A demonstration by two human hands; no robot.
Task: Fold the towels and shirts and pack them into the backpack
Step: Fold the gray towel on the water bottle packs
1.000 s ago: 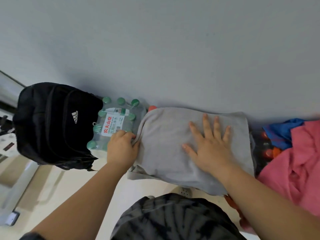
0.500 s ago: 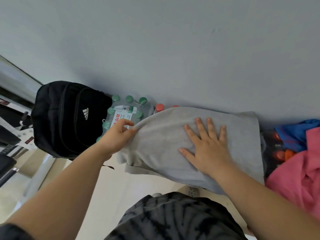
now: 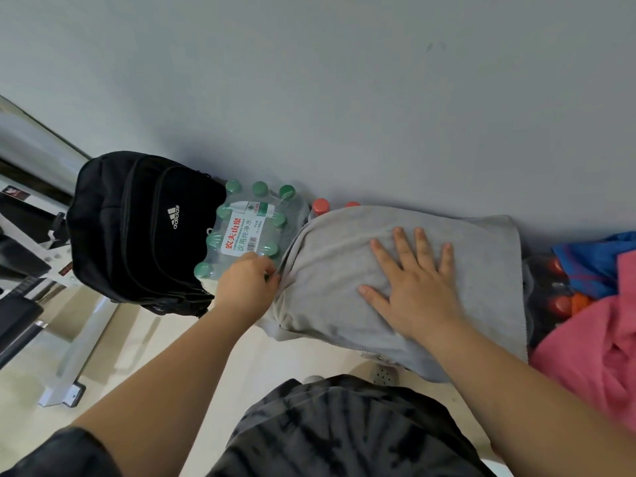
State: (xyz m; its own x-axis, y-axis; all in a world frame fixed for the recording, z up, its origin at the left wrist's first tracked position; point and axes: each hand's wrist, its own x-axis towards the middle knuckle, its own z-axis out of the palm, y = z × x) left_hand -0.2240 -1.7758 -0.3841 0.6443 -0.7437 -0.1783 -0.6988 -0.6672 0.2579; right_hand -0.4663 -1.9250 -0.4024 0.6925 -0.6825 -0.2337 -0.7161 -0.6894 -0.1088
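Grey terry towel (image 3: 395,270) lies over red-capped plastic bottles (image 3: 320,205); my left hand (image 3: 246,287) pinches its edge, my right hand (image 3: 413,287) presses flat, fingers spread. Uneven bottles, probably beneath, could let the fold slip.

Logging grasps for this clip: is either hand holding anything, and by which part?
The left hand pinches the grey towel at its left edge; the right hand lies flat on top, gripping nothing.

1. The grey towel (image 3: 344,256) hides the red-capped bottles (image 3: 320,205) beneath it, apart from two caps.
2. The right edge cuts off the pink garment (image 3: 585,356) and the blue cloth (image 3: 599,266).
3. Small print on the water pack (image 3: 247,228) is unreadable.
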